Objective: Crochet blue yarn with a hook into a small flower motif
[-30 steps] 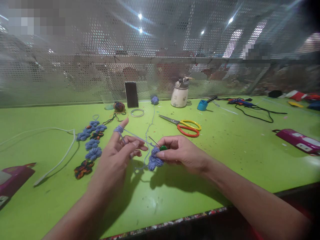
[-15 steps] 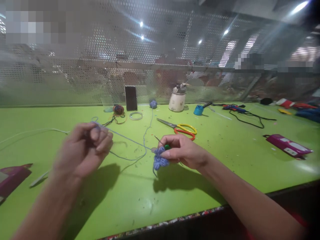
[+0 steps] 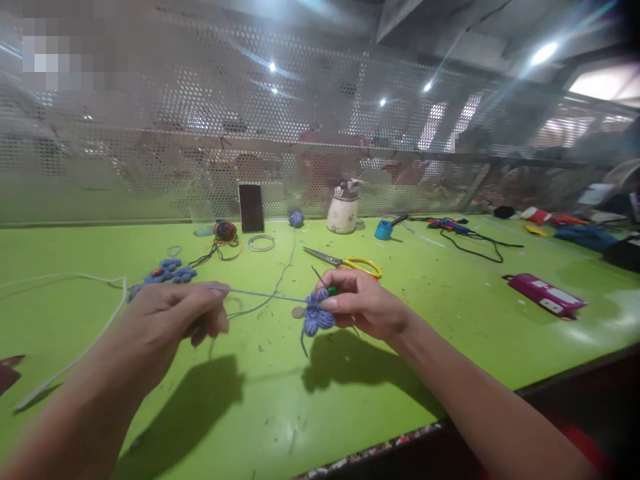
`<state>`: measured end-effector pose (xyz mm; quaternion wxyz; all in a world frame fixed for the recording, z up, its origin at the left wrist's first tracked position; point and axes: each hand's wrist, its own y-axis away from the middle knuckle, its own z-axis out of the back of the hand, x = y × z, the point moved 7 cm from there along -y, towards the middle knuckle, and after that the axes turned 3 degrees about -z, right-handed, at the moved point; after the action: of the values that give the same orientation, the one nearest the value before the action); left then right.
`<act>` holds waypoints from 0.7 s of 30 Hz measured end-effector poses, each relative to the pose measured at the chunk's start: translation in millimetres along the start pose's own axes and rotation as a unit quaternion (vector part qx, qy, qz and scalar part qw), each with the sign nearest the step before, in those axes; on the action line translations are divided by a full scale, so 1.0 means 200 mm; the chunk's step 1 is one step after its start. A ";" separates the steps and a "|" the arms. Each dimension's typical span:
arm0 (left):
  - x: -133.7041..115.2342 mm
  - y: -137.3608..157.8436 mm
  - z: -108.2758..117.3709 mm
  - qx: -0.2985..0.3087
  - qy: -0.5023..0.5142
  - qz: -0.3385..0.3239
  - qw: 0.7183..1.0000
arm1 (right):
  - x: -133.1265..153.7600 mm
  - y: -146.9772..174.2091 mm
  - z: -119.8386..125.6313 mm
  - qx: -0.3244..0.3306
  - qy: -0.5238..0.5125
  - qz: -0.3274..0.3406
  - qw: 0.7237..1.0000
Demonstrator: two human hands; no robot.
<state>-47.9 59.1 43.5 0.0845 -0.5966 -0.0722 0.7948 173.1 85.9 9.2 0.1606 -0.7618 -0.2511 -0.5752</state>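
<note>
Between the fingers of my right hand (image 3: 365, 303) is a small purple-blue crochet flower (image 3: 319, 313), with a short yarn tail hanging below it. The same hand holds a crochet hook (image 3: 319, 276) with a green grip, mostly hidden by the fingers. My left hand (image 3: 185, 307) pinches a strand of blue yarn (image 3: 265, 295), drawn taut across to the flower. From the yarn ball (image 3: 297, 219) at the back, the strand runs forward over the table. Behind my left hand lie several finished-looking blue crochet flowers (image 3: 170, 270), partly covered by it.
Yellow-and-red scissors (image 3: 345, 260) lie behind my right hand. Farther back stand a phone (image 3: 251, 208), a pale bottle (image 3: 343, 208) and a blue pot (image 3: 384, 230). A purple case (image 3: 544, 295) is at the right, a white cord (image 3: 107, 327) at the left. Perforated metal screens the table's far edge.
My left hand has turned palm-down and come lower, uncovering the blue flowers behind it. The yarn stays stretched to the flower in my right hand. The view has shifted slightly.
</note>
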 end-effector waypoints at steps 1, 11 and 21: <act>-0.02 0.02 -0.04 0.033 0.085 0.000 0.996 | 0.00 0.00 0.00 0.001 0.000 -0.002 1.000; -0.01 -0.02 -0.03 -0.106 -0.152 -0.053 0.981 | 0.00 0.01 -0.03 0.017 0.012 0.005 1.000; -0.06 0.04 -0.14 -0.011 0.296 0.021 0.955 | 0.00 0.02 -0.05 0.033 0.009 0.010 0.999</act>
<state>-17.2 48.1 45.1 0.0784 -0.8072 -0.0400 0.5837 166.7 77.7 12.9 0.1931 -0.7532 -0.2609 -0.5722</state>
